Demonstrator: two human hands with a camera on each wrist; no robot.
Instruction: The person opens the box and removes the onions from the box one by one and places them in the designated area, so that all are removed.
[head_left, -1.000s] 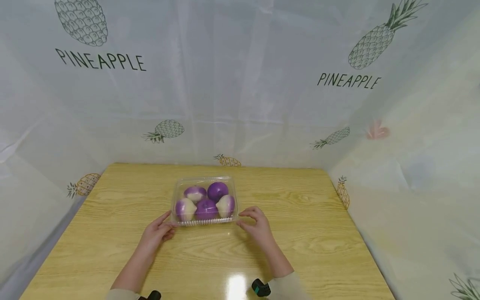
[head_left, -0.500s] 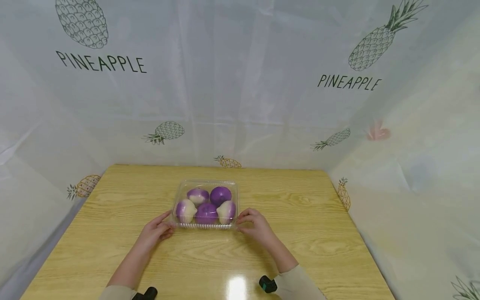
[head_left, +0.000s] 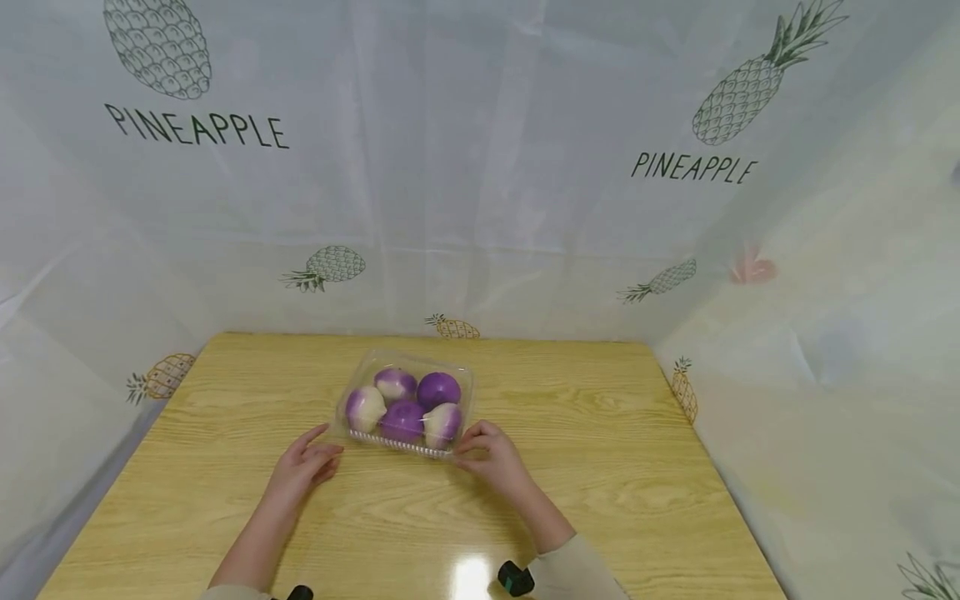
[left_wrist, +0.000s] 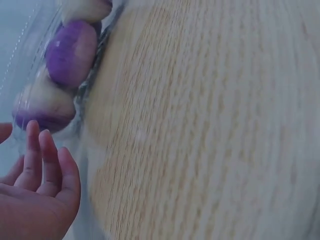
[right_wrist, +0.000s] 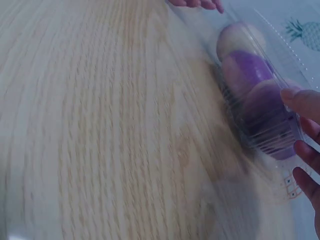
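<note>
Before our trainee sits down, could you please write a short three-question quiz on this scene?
1. How many rounded purple-tinged pieces lie inside the clear plastic container?
2. True or false: the container's ridged edge faces the person, with the right grip at its right end.
3. Which word is printed on the backdrop? A) BANANA B) PINEAPPLE C) CHERRY

Key: 1. Five. 2. True. 3. B.

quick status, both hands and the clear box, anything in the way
Left hand relaxed by clear box, contact unclear. Right hand pinching its near right corner. Box askew, five purple-and-cream pieces inside. No obstruction visible.
</note>
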